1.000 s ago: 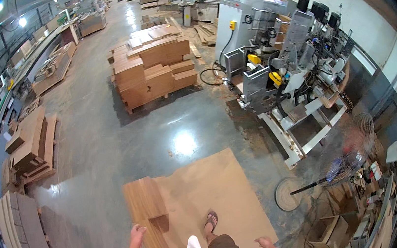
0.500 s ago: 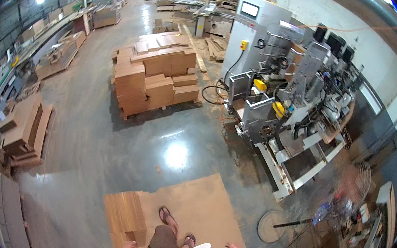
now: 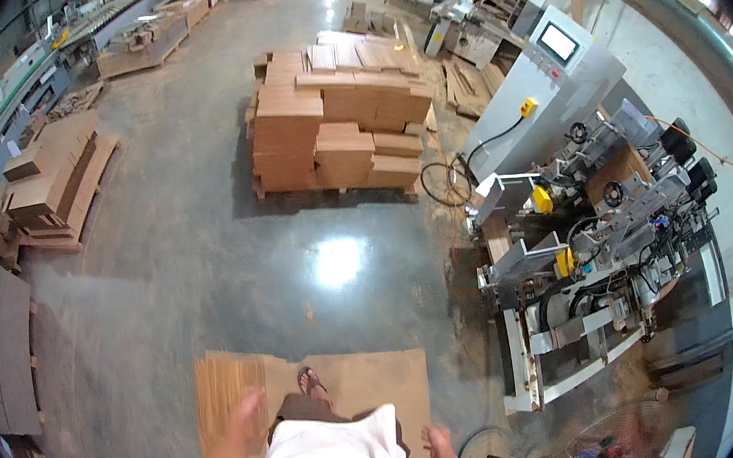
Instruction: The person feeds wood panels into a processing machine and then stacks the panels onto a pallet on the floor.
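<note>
My left hand hangs low over a stack of thin wooden boards, which lies on the left part of a tan sheet on the floor. Motion smears its fingers, so their shape is unclear. On the other side of my body, my right hand is held near the sheet's right edge, fingers loosely apart and nothing visible in them. One sandaled foot shows on the sheet; the other is hidden beneath my white shirt.
Ahead stands a pallet piled with brown boards. A grey machine with a control cabinet occupies the right side. Board stacks and grey panels line the left. A round-based stand sits at lower right.
My view has turned and tilted, so the pallet and machine sit further right. My left hand has swung forward over the boards. The foot that was further back has gone out of sight.
</note>
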`<state>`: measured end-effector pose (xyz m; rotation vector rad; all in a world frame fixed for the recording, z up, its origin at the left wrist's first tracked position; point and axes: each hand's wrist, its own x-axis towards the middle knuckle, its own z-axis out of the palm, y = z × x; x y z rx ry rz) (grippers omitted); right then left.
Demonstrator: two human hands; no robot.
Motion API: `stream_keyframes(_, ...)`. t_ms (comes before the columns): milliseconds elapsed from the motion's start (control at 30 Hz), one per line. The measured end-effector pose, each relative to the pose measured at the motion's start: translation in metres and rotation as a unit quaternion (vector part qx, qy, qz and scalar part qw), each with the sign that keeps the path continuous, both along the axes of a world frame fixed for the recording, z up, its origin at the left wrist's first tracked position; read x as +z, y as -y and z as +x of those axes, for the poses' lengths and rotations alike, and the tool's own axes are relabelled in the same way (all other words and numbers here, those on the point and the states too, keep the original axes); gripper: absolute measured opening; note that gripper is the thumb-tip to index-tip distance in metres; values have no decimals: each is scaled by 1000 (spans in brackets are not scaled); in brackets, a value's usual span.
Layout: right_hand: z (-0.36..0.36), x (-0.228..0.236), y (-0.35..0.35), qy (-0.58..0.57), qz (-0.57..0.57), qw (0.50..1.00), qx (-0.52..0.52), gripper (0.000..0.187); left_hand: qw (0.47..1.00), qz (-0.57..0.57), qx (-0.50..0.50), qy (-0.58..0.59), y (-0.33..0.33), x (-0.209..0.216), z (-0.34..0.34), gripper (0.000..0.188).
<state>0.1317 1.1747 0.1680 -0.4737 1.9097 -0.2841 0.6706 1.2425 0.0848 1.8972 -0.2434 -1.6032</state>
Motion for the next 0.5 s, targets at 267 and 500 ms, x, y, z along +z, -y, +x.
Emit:
stream_keyframes(267,66,3,102,-3,-6,1000,14,45,988,-59,59,131,184,61,85,59)
stream_keyframes(500,114,-38,196,25,62,997,46,53,991,-2,-55,123,196,-10,121,45)
